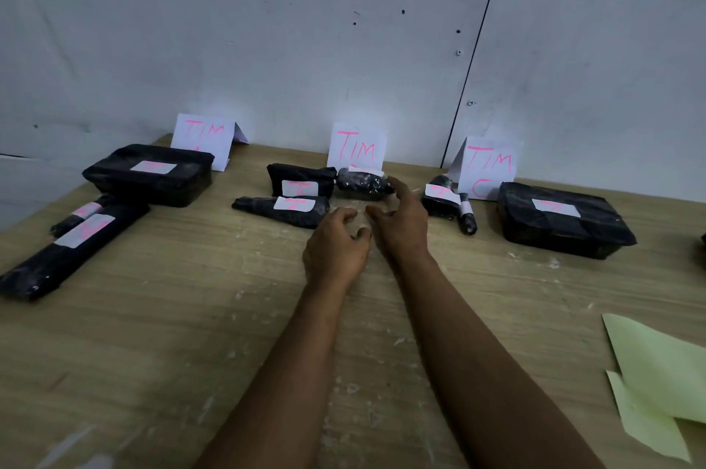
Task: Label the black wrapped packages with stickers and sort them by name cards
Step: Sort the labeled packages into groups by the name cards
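Three folded white name cards with pink "TIM" writing stand along the wall: a left card [202,138], a middle card [357,147] and a right card [487,167]. Black wrapped packages with white stickers lie in front of each. By the middle card are a block package [300,181], a long package [282,208] and a small roll [363,183]. My right hand [401,220] hovers just beside the small roll with loosely curled fingers, holding nothing. Next to it, my left hand [336,245] is also empty and loosely curled above the table.
At the left lie a wide black box [149,174] and two long rolls [72,243]. At the right are two small rolls [450,203] and a wide black box [565,220]. Pale green paper sheets [657,380] lie at the right front edge of the wooden table [191,335].
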